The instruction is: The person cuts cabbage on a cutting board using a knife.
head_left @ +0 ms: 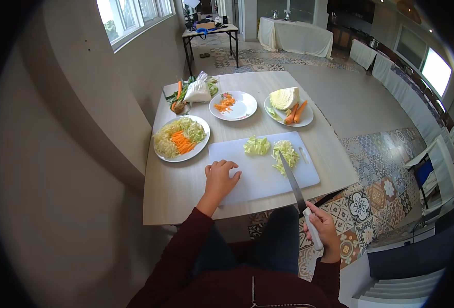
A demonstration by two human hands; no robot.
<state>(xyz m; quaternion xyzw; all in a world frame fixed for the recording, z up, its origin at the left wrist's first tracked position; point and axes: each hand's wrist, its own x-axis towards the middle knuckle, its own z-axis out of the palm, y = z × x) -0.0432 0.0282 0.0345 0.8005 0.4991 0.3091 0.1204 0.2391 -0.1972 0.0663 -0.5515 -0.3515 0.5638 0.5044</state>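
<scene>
A white cutting board lies on the table in front of me, with a pile of cut cabbage near its middle and a pile of finer shreds at its right. My right hand is closed round the white handle of a knife, off the table's front edge. The blade points up and left, its tip at the shredded pile. Over the board's left edge is my left hand, fingers bent and apart, holding nothing.
Behind the board are a plate of shredded vegetables, a plate with carrot pieces and a plate with half a cabbage and carrots. A white bag lies among greens at the back left. A wall stands left of the table.
</scene>
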